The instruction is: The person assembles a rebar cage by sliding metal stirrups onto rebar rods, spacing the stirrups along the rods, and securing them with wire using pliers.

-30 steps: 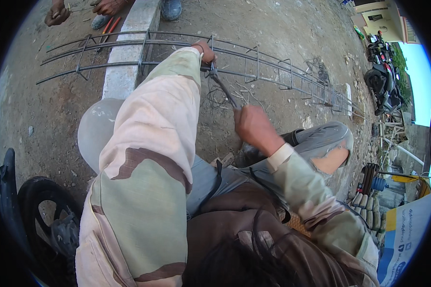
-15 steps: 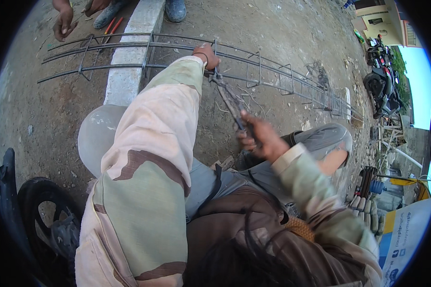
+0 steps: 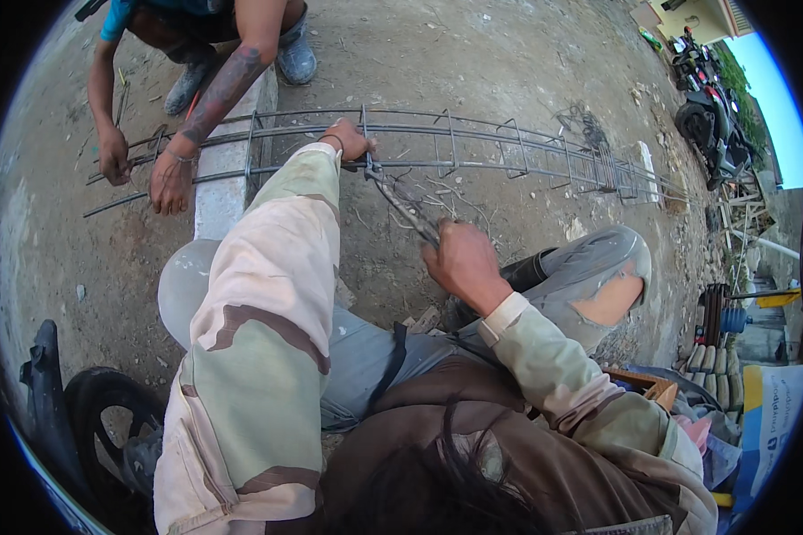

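A long cage of steel rebar (image 3: 473, 166), with square stirrups along it, runs across in front of me. My left hand (image 3: 348, 140) is closed round its bars beside one stirrup. My right hand (image 3: 467, 263) grips the handles of dark pincers (image 3: 403, 205), whose jaws meet the near bar at that stirrup, just below my left hand. Whether wire is between the jaws is too small to tell.
The cage's left part rests across a pale concrete beam (image 3: 219, 209). A co-worker's hands (image 3: 169, 183) are at its left end, boots (image 3: 296, 62) behind. A black wheel (image 3: 107, 419) stands at lower left. Motorcycles (image 3: 714, 116) stand far right, and a banner (image 3: 763, 428) hangs at lower right.
The co-worker has leaned in, with both hands now down at the cage's left end. My right hand has stopped blurring and stays on the pincers. The whole view has shifted slightly.
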{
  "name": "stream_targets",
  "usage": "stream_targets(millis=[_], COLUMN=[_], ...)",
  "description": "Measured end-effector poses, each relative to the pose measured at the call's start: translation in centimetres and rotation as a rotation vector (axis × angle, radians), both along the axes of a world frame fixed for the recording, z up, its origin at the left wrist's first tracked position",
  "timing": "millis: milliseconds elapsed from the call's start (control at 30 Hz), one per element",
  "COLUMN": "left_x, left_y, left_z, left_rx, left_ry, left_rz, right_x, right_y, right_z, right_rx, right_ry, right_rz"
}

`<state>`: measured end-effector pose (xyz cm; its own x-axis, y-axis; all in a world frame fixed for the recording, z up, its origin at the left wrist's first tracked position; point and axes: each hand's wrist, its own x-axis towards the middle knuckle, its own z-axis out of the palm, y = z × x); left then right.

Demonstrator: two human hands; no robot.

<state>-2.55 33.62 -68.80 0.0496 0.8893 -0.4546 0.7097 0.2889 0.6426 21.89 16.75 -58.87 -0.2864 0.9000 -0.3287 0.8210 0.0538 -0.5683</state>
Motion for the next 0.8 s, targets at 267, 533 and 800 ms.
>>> stream_targets(millis=[267, 533, 800], left_x=[0.6, 0.7, -0.1], left_y=[-0.1, -1.2, -0.6], left_z=[-1.3, -0.4, -0.7], left_rx=[0.078, 0.07, 0.057], left_ry=[0.008, -0.062, -0.075], left_rz=[0.135, 0.092, 0.078], right_x=[0.1, 0.7, 0.6], right_y=[-0.7, -2.2, -1.8], right_z=[-4.6, -4.1, -1.0], right_rx=[0.061, -1.006, 0.491], right_ry=[-0.174, 0.915, -0.369], right_rz=[0.122, -0.63, 0.148])
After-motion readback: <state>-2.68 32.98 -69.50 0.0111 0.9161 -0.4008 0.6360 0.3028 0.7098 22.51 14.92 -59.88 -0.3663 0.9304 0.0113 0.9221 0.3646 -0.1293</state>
